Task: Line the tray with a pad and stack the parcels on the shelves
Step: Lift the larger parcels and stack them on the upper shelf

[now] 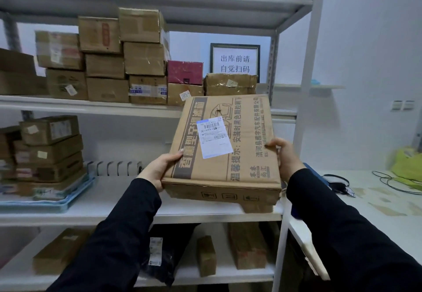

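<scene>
You hold a flat cardboard parcel (225,147) in the air in front of the shelving, its far edge tipped up. Your left hand (157,169) clamps its near-left corner and your right hand (284,156) its right edge; gripping both sides keeps so wide a box level and leaves its shipping label (214,137) readable. The bare middle shelf (141,198) below it looks like the intended spot. To the left on that shelf a blue tray (45,200) already carries stacked boxes (49,147). A roll of bagged material (116,168) lies far back. The upper shelf (91,106) is crowded with cartons (127,63); a framed sign (235,62) stands behind. The worktop (376,202) lies right.
</scene>
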A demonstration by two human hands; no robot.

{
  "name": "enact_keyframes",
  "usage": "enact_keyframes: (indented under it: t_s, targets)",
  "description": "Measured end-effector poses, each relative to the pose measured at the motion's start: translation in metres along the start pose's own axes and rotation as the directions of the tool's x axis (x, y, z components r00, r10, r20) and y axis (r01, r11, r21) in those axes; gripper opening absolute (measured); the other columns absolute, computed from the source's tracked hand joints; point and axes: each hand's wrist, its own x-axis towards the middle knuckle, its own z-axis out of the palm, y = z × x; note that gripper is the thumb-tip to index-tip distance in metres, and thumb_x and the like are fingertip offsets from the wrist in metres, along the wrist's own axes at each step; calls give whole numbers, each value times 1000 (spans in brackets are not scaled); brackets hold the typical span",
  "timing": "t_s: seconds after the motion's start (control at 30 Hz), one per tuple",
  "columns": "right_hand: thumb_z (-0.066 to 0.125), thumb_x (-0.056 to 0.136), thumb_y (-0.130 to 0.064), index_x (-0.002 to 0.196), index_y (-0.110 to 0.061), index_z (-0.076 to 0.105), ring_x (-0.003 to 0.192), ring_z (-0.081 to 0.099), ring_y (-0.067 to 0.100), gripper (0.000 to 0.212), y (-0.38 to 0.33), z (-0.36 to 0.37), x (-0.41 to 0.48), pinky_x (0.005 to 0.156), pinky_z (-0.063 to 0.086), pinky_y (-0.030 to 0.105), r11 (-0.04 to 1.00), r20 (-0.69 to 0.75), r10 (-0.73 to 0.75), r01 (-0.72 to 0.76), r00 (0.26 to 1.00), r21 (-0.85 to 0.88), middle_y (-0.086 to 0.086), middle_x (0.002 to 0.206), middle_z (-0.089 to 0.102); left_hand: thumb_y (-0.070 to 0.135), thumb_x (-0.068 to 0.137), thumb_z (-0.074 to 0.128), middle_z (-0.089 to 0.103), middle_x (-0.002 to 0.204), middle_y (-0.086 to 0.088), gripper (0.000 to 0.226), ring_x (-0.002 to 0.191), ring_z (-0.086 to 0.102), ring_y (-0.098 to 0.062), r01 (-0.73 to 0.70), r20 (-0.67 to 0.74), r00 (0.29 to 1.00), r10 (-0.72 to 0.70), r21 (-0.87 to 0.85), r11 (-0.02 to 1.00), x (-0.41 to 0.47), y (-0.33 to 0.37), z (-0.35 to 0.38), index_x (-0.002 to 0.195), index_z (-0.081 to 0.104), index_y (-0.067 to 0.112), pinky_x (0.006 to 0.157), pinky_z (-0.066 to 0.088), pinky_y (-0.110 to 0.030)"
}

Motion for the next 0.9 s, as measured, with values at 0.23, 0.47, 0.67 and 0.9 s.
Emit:
enact_keyframes:
  t_s: [0.23,0.47,0.67,0.9]
  targets:
    - [59,78,-23,135,-18,48,114,58,35,58,-18,12,0,95,49,53,977,-37,-212,213,977,20,16,127,61,20,90,58,73,79,-8,19,66,71,-19,-275,35,960,278,-71,959,-2,32,9,105,60,9,65,60,-36]
    - [47,89,-44,130,-28,55,93,64,25,46,-34,13,13,75,48,38,989,-3,-133,133,991,-60,1,105,71,29,70,78,66,116,-16,80,97,68,-27,-397,-45,918,395,-68,915,15,90,33,138,41,7,71,57,-39]
    - [52,86,-36,93,-25,64,81,61,22,17,-55,17,32,77,48,39,981,-116,-143,156,983,115,-1,82,71,36,90,58,74,92,1,26,86,68,-17,-417,74,908,413,57,907,25,118,59,109,65,20,81,52,-35]
    - [56,81,-41,91,-23,66,86,62,25,23,-84,25,65,80,48,40,978,-161,-127,151,979,147,1,87,70,29,87,53,70,95,2,29,80,65,-18,-450,110,891,441,81,889,50,126,68,114,60,22,64,51,-31]
